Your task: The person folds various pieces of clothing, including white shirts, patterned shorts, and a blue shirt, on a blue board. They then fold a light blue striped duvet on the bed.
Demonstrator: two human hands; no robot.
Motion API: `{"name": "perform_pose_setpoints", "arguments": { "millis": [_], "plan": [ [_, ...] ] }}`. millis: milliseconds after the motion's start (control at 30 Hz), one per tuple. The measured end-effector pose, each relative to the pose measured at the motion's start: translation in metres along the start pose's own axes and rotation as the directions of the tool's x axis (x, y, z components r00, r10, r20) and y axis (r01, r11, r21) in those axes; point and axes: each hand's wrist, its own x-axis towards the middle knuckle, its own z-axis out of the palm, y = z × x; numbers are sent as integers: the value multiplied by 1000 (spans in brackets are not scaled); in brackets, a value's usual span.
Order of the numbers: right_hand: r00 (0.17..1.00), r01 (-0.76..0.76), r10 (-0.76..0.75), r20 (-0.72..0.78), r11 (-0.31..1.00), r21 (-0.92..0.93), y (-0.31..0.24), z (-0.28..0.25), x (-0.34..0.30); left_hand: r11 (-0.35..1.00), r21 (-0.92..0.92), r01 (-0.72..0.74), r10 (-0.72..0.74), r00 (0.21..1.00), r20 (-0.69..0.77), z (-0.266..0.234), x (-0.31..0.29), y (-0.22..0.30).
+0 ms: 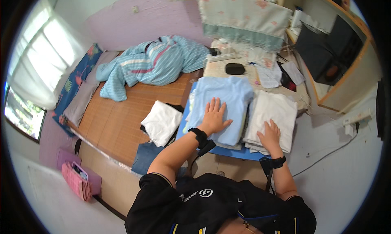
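My left hand [215, 118] lies flat, fingers stretched out, on a folded light blue shirt [232, 93] that tops a stack of folded clothes. Just right of it, my right hand [269, 135] rests with fingers spread on a folded white garment [281, 111], the top of a second stack. Neither hand grips anything. Both stacks sit side by side on a blue board or table top [182, 130], whose edge shows at the left and front. Most of the lower layers are hidden beneath the top pieces.
On the bed's brown mat [118, 103] lie a rumpled striped blue blanket [163, 62], a folded white garment [162, 122] and folded jeans [146, 156]. Behind the stacks are a black case [235, 69] and papers [269, 76]. A purple bin [94, 181] stands lower left; a cable [326, 158] hangs right.
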Motion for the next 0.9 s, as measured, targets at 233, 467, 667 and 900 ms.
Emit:
{"name": "perform_pose_setpoints", "arguments": {
  "millis": [233, 467, 667, 900],
  "plan": [
    [885, 463, -411, -218, 734, 497, -159, -22, 3, 953, -290, -85, 7, 966, -259, -11, -18, -81],
    [715, 212, -637, 290, 592, 778, -308, 60, -28, 746, -545, 382, -493, 868, -66, -4, -119, -299],
    [608, -378, -303, 734, 702, 603, -384, 207, -25, 450, -526, 722, -642, 671, 371, 40, -208, -440],
    [645, -633, 181, 742, 670, 387, -416, 307, -7, 403, -533, 744, -671, 636, 380, 75, -199, -481]
  ]
}}
